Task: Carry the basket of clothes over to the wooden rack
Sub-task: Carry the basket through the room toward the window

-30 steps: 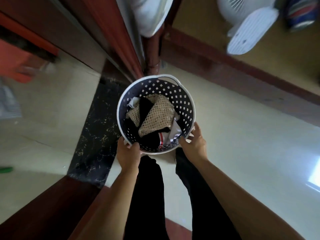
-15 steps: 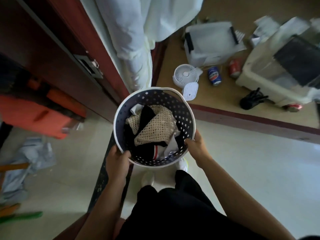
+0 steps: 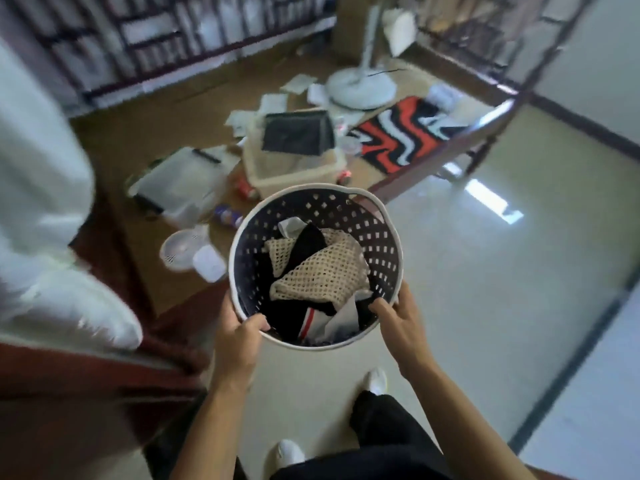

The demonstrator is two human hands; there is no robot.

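I hold a round dark basket (image 3: 381, 230) with a white rim and perforated walls in front of me, above the floor. Inside lie clothes: a beige mesh garment (image 3: 322, 271), black fabric and a white piece with a red stripe. My left hand (image 3: 239, 336) grips the near-left rim. My right hand (image 3: 398, 318) grips the near-right rim. A dark wooden frame (image 3: 460, 143), possibly the rack, stands ahead to the right; the picture is blurred.
Clutter covers the brown floor ahead: a beige bin with a dark lid (image 3: 294, 150), a clear box (image 3: 180, 181), a small white fan (image 3: 183, 252), cans, papers, a standing fan base (image 3: 360, 86) and a red patterned rug (image 3: 401, 133). White bedding (image 3: 45, 202) bulges at left. Pale tiles spread right.
The view has swung up and to the right through the doorway, showing more of the room. The basket stays in both hands, carried forward.
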